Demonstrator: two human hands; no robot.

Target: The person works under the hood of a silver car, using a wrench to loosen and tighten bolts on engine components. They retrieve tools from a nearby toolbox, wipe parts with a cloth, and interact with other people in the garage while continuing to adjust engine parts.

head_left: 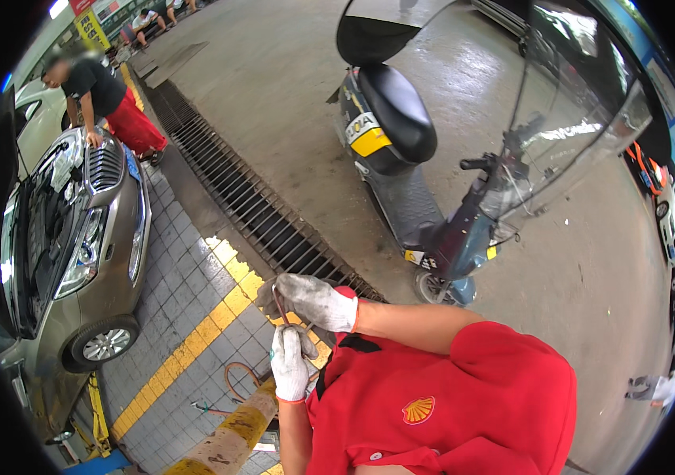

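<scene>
Both my hands wear white knit work gloves with orange cuffs, and they come together low in the middle of the view. My left hand (pixel 290 364) is closed with its fingers pinched round a thin reddish-brown hose (pixel 278 299). Just above it, my right hand (pixel 313 302), its glove stained grey, curls over the same hose, which bends in a short loop between the two. The hose's ends are hidden by the gloves. Below and left of my hands, a curved brown hose (pixel 234 378) lies near the floor; whether it joins the held one I cannot tell.
A yellow worn post (pixel 226 435) rises close by my left forearm. At left, a brown car (pixel 104 253) stands hood up, with a person (pixel 100 95) leaning over it. A drain grate (pixel 234 182) crosses the floor; a scooter (pixel 401 158) with windshield stands beyond.
</scene>
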